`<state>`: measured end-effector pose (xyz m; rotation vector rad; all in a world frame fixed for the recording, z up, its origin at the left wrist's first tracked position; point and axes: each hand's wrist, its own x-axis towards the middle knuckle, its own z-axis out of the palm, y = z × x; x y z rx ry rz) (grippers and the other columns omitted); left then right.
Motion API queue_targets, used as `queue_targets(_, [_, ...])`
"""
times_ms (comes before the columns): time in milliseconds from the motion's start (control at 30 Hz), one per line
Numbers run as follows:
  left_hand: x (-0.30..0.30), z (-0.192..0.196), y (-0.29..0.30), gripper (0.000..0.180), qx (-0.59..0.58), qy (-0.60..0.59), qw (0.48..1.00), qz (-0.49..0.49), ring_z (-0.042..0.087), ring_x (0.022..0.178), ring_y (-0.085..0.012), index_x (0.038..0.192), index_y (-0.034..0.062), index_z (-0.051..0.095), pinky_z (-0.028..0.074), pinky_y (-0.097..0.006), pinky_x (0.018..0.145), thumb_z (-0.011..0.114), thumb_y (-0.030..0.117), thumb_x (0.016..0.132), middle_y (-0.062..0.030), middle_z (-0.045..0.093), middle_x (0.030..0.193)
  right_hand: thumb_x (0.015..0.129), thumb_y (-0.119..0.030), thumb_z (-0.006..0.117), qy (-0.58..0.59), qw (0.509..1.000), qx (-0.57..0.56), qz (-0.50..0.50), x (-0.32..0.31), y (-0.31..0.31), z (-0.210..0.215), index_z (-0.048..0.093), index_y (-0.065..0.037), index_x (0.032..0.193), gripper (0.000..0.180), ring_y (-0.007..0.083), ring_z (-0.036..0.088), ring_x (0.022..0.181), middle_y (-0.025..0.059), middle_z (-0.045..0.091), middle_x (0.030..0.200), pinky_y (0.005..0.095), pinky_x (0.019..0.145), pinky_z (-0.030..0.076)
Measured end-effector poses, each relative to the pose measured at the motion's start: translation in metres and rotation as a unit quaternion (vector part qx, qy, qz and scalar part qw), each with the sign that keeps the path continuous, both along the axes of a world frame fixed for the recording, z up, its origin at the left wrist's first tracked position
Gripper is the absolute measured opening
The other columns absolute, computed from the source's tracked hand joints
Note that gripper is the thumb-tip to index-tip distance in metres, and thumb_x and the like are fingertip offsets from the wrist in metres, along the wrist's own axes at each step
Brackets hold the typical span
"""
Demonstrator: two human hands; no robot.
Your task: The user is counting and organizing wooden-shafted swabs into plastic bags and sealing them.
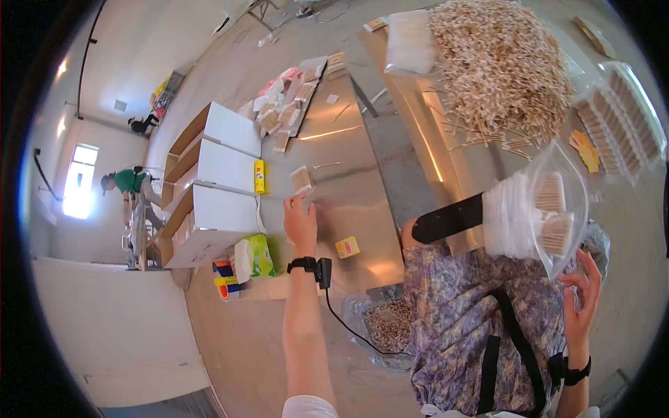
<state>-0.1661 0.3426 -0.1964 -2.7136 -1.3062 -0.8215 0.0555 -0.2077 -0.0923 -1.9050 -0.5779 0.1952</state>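
Observation:
My left hand (301,224) reaches over the shiny metal table, fingers slightly bent and apart, holding nothing. Just beyond its fingertips lies a small pack of cotton swabs (302,180). On the right, my right hand (582,303) is beside the mouth of a clear plastic bag (573,209), fingers spread; whether a fingertip touches the film I cannot tell. Two bundles of cotton swabs (552,191) sit inside this bag. Behind it is a stack of clear bags (507,216), next to a flat black bar (449,219).
A large heap of loose swabs (498,66) covers the right table. White cartons (226,164) line the left edge, beside a yellow tube (260,176) and a green tissue pack (260,256). A yellow card box (347,246) lies near me. Another person (130,182) stands far left.

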Motion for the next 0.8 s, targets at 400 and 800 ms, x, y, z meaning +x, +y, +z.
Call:
queue_targets(400, [0.014,0.05,0.012,0.015,-0.045,-0.021,0.999,-0.008,0.06,0.08,-0.027,0.096,0.0032,0.06,0.048,-0.039,0.073,0.064,0.016,0.09,-0.0117,0.062,0.09,0.086,0.006,0.056,-0.095,0.995,-0.03,-0.011,-0.011,-0.032,0.045,0.047,0.0,0.134,0.05,0.0193,0.066,0.092,0.0163,0.049,0.14,0.0314,0.084,0.05])
queue_targets(800, [0.101,0.212,-0.329,0.019,-0.403,-0.272,0.753,-0.444,0.063,0.073,-0.015,0.095,0.0026,0.058,0.048,-0.026,0.063,0.067,-0.007,0.081,-0.0128,0.072,0.09,0.09,-0.007,0.069,0.167,0.925,0.191,0.284,-0.001,0.043,0.102,0.048,-0.001,0.137,0.051,0.0186,0.065,0.105,0.0121,0.062,0.12,0.0298,0.085,0.053])
